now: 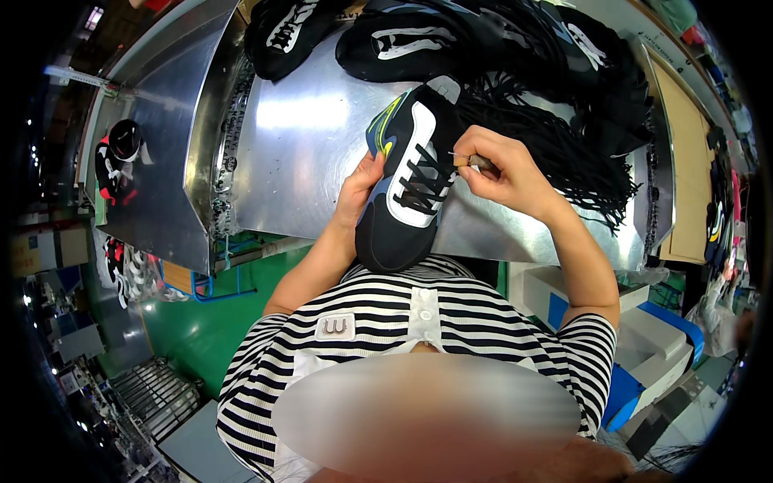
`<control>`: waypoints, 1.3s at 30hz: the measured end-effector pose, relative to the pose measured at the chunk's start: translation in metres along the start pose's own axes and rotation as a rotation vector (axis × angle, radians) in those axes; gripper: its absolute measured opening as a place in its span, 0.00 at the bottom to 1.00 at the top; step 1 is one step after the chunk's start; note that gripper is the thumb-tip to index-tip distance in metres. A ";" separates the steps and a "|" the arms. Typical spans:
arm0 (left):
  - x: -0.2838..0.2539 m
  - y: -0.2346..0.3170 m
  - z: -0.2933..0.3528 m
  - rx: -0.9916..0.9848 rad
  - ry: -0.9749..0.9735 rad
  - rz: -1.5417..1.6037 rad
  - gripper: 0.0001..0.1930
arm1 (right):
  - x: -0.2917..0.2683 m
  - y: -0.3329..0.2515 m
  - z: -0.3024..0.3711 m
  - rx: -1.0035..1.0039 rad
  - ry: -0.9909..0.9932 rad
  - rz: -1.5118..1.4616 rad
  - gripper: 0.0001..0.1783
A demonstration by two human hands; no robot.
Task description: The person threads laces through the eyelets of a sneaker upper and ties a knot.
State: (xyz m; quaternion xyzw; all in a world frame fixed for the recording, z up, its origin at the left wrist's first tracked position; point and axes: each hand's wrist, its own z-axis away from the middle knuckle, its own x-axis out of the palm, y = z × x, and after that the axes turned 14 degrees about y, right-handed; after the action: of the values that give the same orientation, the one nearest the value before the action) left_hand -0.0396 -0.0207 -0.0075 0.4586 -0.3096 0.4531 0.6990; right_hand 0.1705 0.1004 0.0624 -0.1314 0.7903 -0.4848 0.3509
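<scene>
Tabletop [298, 153], metal, with heaped black laces [555, 153] on the right. Over its near edge, 1 black-and-white shoe upper [405, 179], criss-cross laced. Left hand [360, 187]: fingers closed on its left side. Right hand [507, 171]: fingers pinched round a small thin-tipped tool [481, 162] near the upper's right edge.

A shiny, silver metal table [282, 161] is seen – smooth, and lit by a white patch of light on its left part. Along the far side, black shoe tops [362, 56] with white bits are laid, and toward the right they are heaped up. In front of that heap, a big tangle of thin black laces [564, 153] is spread out – right on the metal.
</scene>
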 end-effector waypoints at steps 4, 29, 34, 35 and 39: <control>0.004 -0.003 0.004 0.034 -0.004 -0.013 0.26 | -0.001 0.000 0.008 -0.004 0.039 0.031 0.06; -0.012 -0.005 -0.011 -0.026 -0.121 -0.104 0.30 | 0.016 0.021 -0.013 -0.008 0.057 0.125 0.09; -0.013 0.003 -0.004 -0.053 -0.187 -0.164 0.24 | 0.027 0.025 -0.010 0.289 0.151 0.042 0.05; -0.015 0.004 -0.005 -0.038 -0.193 -0.168 0.24 | 0.027 0.022 -0.011 0.301 0.132 0.045 0.06; -0.018 0.010 -0.005 0.007 -0.183 -0.208 0.24 | 0.022 0.017 -0.013 0.100 0.028 0.172 0.08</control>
State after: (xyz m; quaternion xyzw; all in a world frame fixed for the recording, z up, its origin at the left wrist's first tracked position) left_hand -0.0553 -0.0207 -0.0211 0.5301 -0.3214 0.3356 0.7093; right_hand 0.1485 0.1056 0.0418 -0.0386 0.7782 -0.4935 0.3864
